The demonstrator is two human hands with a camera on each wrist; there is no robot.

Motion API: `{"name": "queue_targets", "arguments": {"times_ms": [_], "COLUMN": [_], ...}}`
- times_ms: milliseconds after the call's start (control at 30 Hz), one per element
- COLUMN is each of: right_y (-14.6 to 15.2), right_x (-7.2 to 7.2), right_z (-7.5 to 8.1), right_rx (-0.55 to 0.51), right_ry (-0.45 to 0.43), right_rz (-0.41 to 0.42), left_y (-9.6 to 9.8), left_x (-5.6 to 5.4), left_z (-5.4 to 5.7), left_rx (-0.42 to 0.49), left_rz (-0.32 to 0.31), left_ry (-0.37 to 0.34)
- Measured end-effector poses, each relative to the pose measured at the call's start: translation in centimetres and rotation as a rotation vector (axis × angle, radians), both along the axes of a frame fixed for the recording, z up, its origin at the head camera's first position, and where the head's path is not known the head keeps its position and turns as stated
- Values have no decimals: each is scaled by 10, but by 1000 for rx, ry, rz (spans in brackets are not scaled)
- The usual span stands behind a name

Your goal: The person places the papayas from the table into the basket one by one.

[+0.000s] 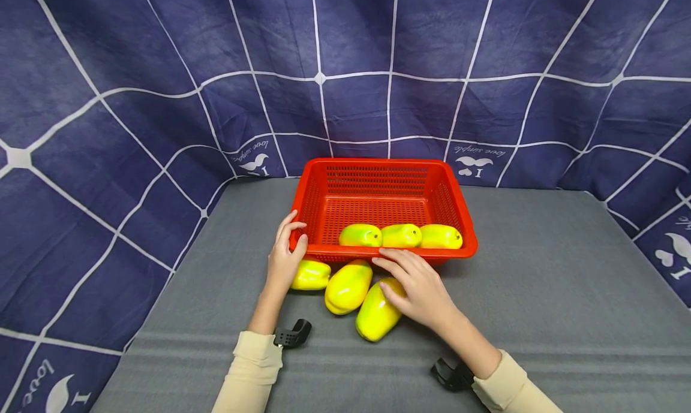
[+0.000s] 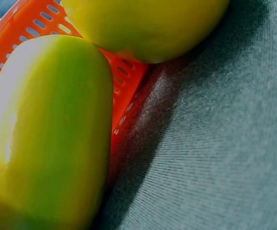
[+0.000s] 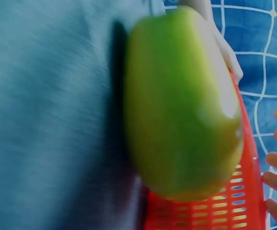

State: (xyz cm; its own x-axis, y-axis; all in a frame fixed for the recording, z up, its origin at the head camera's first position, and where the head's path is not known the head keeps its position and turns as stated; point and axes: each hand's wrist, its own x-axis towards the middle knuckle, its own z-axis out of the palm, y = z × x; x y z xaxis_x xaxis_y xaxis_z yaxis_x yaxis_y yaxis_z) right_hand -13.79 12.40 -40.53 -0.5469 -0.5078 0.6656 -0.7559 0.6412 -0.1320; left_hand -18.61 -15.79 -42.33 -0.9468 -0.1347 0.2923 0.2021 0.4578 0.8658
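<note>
My left hand (image 1: 283,260) lies at the near left corner of a red plastic basket (image 1: 465,245), fingertips and thumb over its rim. Beneath that hand a yellow-green papaya (image 1: 312,276) is partly covered. Two more papayas lie in front of the basket, a middle one (image 1: 348,287) and a right one (image 1: 379,311). Above the right one hovers my right hand (image 1: 418,287), its fingers loosely spread with tips at the basket's front rim. Inside, along the front wall, three papayas (image 1: 401,235) sit in a row. The right wrist view shows one papaya (image 3: 181,105) close up.
Everything stands on a grey cloth surface (image 1: 540,281). A dark blue curtain (image 1: 356,107) with white lines rises behind the basket and along both sides. Black wrist straps (image 1: 293,333) sit on both forearms, below beige sleeves.
</note>
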Motion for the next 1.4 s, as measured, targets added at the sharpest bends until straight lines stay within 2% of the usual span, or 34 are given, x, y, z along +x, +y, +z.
{"name": "queue_targets", "arguments": {"times_ms": [267,533,767,1033,1167,1400], "right_y": [11,15,19,29,35,41], "right_x": [21,33,33,30,27,28], "right_z": [-23,-38,-43,-40,-39,-40], "right_rx": [-5,-46,-63,-46,1,22], "right_ry": [-94,-202,-272,-430,-427,-322], "right_rz": [25,19,40,147,182,205], "left_y": [0,-1,-2,-3,-2,0], "left_x": [1,0,0,0,0,-1], "left_z": [0,-4,-4,-4,-3,-1], "left_rx": [2,-8,-2,1,0,6], "left_rz": [5,6,5,11,9,0], "left_ry": [-6,16,13,13,18,14]}}
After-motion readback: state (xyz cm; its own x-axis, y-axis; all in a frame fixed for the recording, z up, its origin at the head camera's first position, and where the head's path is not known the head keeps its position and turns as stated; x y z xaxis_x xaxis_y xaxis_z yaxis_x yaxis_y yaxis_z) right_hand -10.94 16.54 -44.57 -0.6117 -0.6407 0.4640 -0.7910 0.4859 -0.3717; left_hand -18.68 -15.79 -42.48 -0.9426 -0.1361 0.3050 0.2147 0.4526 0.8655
